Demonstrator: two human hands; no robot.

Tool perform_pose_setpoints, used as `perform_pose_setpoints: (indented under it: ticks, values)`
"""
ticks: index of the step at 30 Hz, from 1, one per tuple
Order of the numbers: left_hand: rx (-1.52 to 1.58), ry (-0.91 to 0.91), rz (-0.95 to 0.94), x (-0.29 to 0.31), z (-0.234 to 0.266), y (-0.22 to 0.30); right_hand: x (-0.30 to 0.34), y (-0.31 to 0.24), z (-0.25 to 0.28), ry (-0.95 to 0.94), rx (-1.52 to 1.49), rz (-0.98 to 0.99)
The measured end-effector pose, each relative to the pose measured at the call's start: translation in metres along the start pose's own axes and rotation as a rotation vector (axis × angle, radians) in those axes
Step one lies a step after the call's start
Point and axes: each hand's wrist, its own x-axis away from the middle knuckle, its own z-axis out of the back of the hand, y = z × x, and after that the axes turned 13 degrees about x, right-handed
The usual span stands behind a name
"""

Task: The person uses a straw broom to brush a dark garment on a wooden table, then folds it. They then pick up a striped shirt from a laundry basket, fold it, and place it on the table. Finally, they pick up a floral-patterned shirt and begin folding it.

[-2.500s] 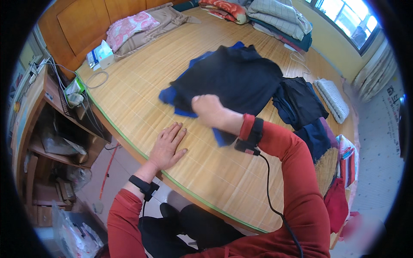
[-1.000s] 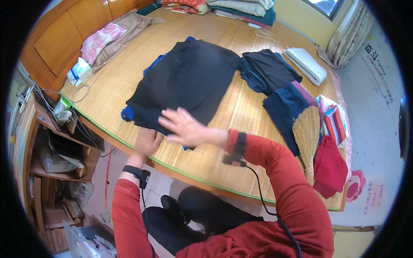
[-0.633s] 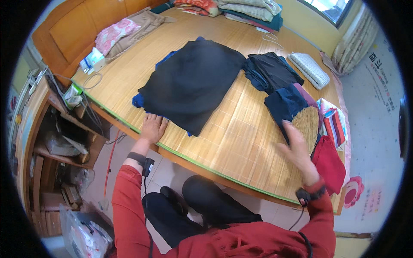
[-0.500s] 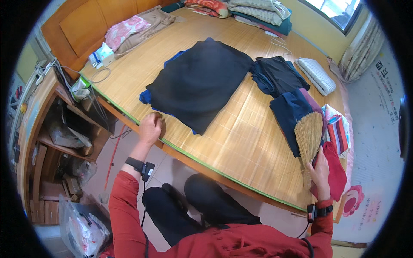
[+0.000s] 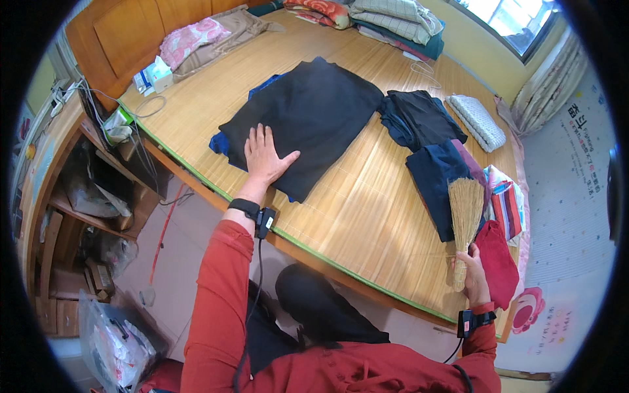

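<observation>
A black garment [image 5: 314, 118] lies spread flat on the bamboo mat [image 5: 354, 226], with blue cloth showing at its left edges. My left hand [image 5: 265, 157] rests on the garment's lower left part, fingers spread and palm down. At the right side of the bed, my right hand [image 5: 473, 272] is closed round the handle of a straw hand broom [image 5: 464, 209], its bristles pointing away from me. The bristle end overlaps folded navy trousers [image 5: 436, 177]. A folded red cloth [image 5: 496, 262] lies right beside the right hand.
Folded dark clothes [image 5: 426, 118] lie right of the garment, with a white knitted pad [image 5: 476, 123] beyond. A striped folded cloth [image 5: 507, 208] sits near the right edge. Folded quilts [image 5: 396, 19] are stacked at the far side. A tissue pack [image 5: 157, 75] stands at the left.
My left hand has moved forward and right from the bed edge onto the black garment, its fingers opening out. The broom has shifted slightly left and stands straighter in my right hand.
</observation>
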Motion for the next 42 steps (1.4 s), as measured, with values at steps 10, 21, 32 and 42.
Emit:
perform_pose_setpoints:
  ticks: [10,21,32,42]
  values:
    - [-0.034,-0.034,0.017,0.0,-0.008,-0.011,0.024,-0.103,-0.086,-0.103,0.678,0.942]
    - [0.008,-0.082,0.027,0.0,-0.005,-0.022,-0.146,-0.314,-0.308,-0.225,1.622,1.047]
    - [0.049,0.024,-0.05,-0.005,-0.018,-0.03,-0.169,-0.304,-0.396,-0.076,1.036,1.365]
    - [0.064,0.03,-0.042,-0.005,-0.016,-0.032,-0.207,-0.349,-0.386,0.392,1.028,0.958]
